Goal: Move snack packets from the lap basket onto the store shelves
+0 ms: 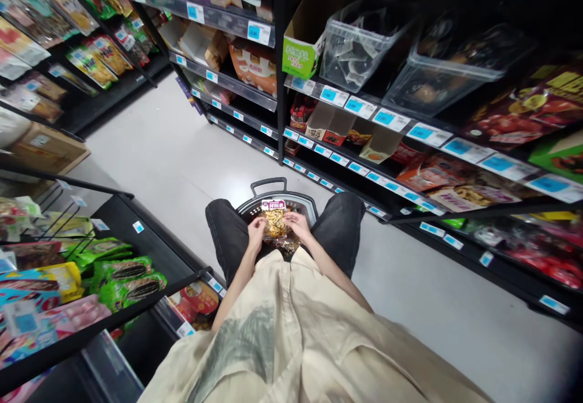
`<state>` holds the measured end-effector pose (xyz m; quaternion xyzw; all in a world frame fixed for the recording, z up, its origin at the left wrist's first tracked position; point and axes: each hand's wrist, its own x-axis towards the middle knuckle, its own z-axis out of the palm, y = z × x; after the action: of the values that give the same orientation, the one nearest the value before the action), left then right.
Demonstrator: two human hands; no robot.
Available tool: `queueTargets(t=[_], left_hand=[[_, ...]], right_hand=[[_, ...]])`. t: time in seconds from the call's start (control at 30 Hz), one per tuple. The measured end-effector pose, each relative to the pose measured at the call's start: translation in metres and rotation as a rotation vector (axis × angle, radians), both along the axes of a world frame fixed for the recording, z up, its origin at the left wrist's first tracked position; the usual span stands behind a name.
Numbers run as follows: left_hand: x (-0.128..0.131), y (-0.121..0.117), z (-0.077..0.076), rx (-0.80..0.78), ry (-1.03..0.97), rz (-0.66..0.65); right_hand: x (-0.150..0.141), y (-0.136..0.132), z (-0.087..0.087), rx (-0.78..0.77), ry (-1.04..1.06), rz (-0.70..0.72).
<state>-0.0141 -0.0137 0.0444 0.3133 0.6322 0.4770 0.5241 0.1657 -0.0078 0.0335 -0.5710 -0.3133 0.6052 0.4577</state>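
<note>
I'm having the left hand (257, 229) and right hand (297, 224), fingers nearly closed, pinch a glossy rectangular snack packet (274, 224) by its sides above the perforated basket (310, 205), where shiny packets (285, 244) are lying.

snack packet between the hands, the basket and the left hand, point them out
Snack packet (274, 222): head view, middle of its front.
Basket (311, 207): head view, right side of its rim.
Left hand (257, 231): head view, middle of the hand.
</note>
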Motion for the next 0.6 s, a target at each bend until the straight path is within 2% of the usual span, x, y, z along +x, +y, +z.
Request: queueTargets(t=[0.27,0.6], left_hand=[[-0.0010,-0.0007,-0.0028,-0.051,-0.095,-0.003],[-0.0024,0.0005,-0.0100,-0.066,-0.051,0.032]], right_hand=[[0.0016,-0.0003,0.0024,-0.043,0.032,0.021],[0.0024,-0.0029,0.0099,-0.036,0.027,0.042]])
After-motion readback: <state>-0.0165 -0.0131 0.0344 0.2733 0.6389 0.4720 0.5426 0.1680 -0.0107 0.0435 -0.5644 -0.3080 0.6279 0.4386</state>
